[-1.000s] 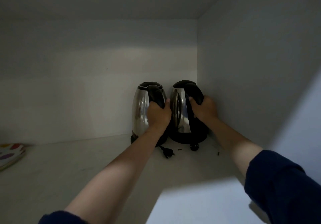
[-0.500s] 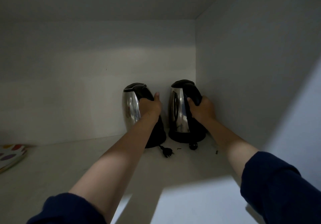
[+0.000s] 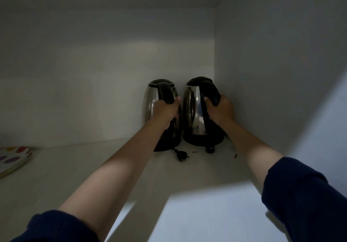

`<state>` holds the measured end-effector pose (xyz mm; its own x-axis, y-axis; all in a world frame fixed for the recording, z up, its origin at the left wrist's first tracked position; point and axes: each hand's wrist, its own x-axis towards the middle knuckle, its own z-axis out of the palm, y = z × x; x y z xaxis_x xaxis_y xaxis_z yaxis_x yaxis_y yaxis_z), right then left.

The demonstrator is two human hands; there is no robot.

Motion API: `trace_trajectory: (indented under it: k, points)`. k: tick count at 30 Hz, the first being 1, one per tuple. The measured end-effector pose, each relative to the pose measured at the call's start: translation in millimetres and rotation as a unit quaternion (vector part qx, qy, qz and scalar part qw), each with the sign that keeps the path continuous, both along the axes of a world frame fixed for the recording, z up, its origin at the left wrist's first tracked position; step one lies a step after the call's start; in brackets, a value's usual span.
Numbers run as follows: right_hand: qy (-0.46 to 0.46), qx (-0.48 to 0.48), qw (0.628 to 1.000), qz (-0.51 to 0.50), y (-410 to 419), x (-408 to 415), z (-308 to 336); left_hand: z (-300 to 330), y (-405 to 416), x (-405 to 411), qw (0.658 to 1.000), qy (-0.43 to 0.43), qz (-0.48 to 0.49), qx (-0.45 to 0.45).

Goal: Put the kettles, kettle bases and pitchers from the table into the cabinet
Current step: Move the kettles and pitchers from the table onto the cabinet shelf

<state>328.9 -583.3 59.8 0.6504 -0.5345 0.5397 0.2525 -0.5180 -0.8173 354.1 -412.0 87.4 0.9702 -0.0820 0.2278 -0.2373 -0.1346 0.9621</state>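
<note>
Two steel kettles with black lids and handles stand side by side in the back right corner of the white cabinet shelf. My left hand grips the black handle of the left kettle. My right hand grips the handle of the right kettle, which sits on its black base close to the cabinet's right wall. The left kettle's base is mostly hidden behind my left forearm. A black plug on a short cord lies on the shelf just in front of the kettles.
A plate with coloured spots lies at the shelf's far left edge. The cabinet's right wall stands right beside the right kettle, and the back wall is just behind both. A small black knob-like piece lies before the right base.
The left kettle swung away to the left half a second ago and is now back upright close beside the right kettle. My right hand and its kettle have stayed in place.
</note>
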Motion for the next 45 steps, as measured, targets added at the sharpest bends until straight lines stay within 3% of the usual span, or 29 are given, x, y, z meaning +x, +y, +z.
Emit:
trace_trajectory:
  k: [6,9,13,18,20,24,29,37,45]
  points:
    - [0.006,0.002,1.000,0.005,-1.6,0.9,-1.3,-5.6,-3.7,-3.0,1.000,0.009,-0.013,-0.010]
    - [0.010,0.005,1.000,0.005,-0.9,0.7,-0.6,-0.7,4.5,-1.7,0.996,-0.026,-0.011,0.080]
    - [0.033,-0.004,0.999,0.011,-4.0,2.5,3.4,8.3,8.0,-3.8,0.983,0.004,-0.040,0.182]
    - [0.057,-0.177,0.980,-0.074,-7.9,-4.5,9.4,8.2,-4.7,-7.4,0.984,-0.004,-0.020,0.177]
    - [0.036,-0.246,0.962,-0.112,-9.2,-7.8,7.9,4.7,-12.0,-11.4,0.988,-0.009,0.003,0.151]
    - [0.109,-0.445,0.866,-0.203,-21.3,-6.8,-0.4,-13.4,-26.9,-15.9,0.992,-0.035,0.033,0.119]
    - [0.128,-0.517,0.808,-0.252,-30.8,-10.5,-1.0,-29.0,-30.7,-17.9,0.987,-0.077,0.071,0.121]
    - [0.110,-0.477,0.854,-0.175,-11.3,-29.8,-13.5,-41.5,-16.3,-50.6,0.981,-0.127,0.055,0.135]
    - [0.108,-0.391,0.910,-0.089,64.2,-114.7,-25.6,-42.4,53.9,-151.8,0.941,-0.182,0.106,0.266]
